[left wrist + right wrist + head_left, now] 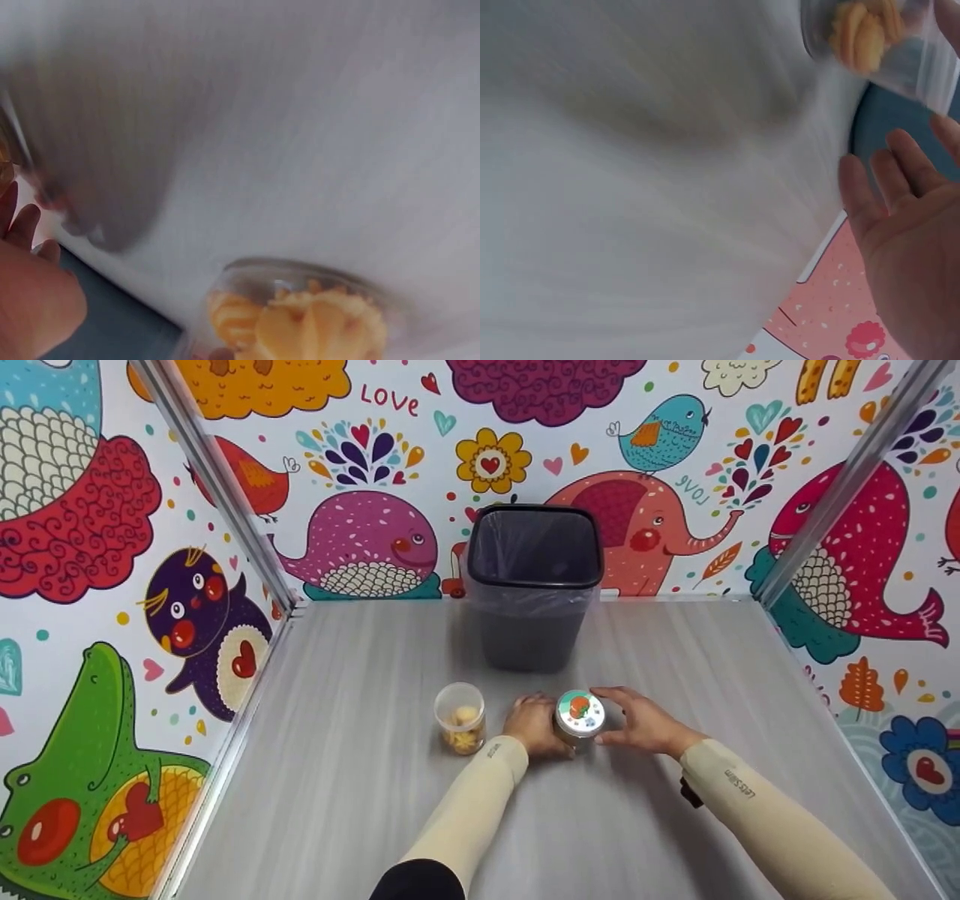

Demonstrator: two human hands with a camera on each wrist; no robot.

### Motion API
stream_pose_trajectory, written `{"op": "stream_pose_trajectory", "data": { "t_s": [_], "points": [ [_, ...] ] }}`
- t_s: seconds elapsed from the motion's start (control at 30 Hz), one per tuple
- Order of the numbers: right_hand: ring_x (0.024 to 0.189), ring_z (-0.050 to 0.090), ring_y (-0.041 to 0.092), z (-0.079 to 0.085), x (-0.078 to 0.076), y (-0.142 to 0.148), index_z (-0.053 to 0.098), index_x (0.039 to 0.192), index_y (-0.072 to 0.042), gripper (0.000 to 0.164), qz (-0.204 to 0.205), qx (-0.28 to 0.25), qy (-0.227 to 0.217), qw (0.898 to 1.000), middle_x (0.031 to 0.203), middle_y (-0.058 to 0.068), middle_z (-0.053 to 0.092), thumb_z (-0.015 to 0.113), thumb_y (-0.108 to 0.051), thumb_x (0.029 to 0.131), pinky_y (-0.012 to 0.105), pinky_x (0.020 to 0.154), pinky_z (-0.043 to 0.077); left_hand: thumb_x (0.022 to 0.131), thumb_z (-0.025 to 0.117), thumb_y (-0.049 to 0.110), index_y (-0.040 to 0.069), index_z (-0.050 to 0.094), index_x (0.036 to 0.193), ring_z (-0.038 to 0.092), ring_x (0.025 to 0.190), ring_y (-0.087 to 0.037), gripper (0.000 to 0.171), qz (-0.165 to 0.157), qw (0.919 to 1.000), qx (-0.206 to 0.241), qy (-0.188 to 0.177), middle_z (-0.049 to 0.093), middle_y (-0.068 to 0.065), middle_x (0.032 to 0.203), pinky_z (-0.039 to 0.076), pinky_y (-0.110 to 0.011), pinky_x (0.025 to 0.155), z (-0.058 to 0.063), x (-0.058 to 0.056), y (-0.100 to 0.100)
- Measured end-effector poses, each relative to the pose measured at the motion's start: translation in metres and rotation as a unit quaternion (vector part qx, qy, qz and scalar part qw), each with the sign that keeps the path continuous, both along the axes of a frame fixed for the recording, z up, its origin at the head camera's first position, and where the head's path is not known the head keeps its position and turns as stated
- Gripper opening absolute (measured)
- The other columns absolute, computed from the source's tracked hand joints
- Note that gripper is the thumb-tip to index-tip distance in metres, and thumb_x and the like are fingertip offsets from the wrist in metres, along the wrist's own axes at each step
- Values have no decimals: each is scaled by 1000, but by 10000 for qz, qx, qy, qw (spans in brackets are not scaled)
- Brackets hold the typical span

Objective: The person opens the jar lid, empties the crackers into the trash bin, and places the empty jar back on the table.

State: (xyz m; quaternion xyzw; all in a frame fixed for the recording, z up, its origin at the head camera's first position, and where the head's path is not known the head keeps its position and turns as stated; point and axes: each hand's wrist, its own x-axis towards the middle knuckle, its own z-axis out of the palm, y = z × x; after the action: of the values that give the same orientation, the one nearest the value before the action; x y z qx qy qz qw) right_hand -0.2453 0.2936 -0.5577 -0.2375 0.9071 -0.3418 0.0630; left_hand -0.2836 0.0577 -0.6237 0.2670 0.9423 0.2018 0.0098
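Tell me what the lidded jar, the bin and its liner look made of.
Lidded jar: clear, smooth wall, probably plastic, possibly glass; cookies show through it. Bin: dark, smooth, likely molded plastic, judging by its even surface and rounded corners. Liner: see-through film, apparently thin plastic, given its wrinkles.

Present on one table (pixel 360 810): two jars (pixel 459 717) (pixel 579 736), one printed lid (pixel 580 711), one bin (pixel 531 641) and one liner (pixel 531 601). Two hands (pixel 536 726) (pixel 643 723) and two cream sleeves (pixel 476 799) (pixel 772 810) are visible. Metal posts (pixel 217 480) (pixel 840 499) number two. Printed figures include one elephant (pixel 630 521) and one crocodile (pixel 64 765). Each jar contains more than one of the cookies (pixel 465 735); their exact number cannot be determined.
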Motion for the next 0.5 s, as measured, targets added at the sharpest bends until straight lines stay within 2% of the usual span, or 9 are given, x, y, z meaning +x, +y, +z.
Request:
{"op": "stream_pose_trajectory", "data": {
  "t_s": [0.1,0.27,0.37,0.5],
  "points": [
    [129,47,39,-2,0,-3,49,144,-3,82,0,-150,75,9999,140,18,52,88,-31,77,57,99,44,50,93,59,22,69,124,50,130,-17,86,51,9999,-87,-36,66,10,125,28,-37,113,3,0,-1],
    [128,47,41,2,-9,-1,49,144,0,80,464,-2,206,9987,139,20,53,87,-23,78,59,103,39,50,92,60,21,69,124,49,131,-18,86,69,9996,-282,1,66,10,125,28,-37,113,5,1,-1],
    [130,44,43,7,-15,1,47,146,-1,80,717,125,0,9973,141,23,50,86,-20,79,61,104,36,51,92,61,22,69,124,49,131,-18,87,40,9995,-309,13,65,11,126,28,-36,113,6,1,0],
    [132,42,43,10,-17,2,45,148,-3,82,715,188,-151,9971,144,22,48,86,-18,78,62,106,34,51,92,61,23,69,125,50,130,-17,86,-7,9998,-210,40,66,12,125,28,-36,113,4,0,0]
  ]
}}
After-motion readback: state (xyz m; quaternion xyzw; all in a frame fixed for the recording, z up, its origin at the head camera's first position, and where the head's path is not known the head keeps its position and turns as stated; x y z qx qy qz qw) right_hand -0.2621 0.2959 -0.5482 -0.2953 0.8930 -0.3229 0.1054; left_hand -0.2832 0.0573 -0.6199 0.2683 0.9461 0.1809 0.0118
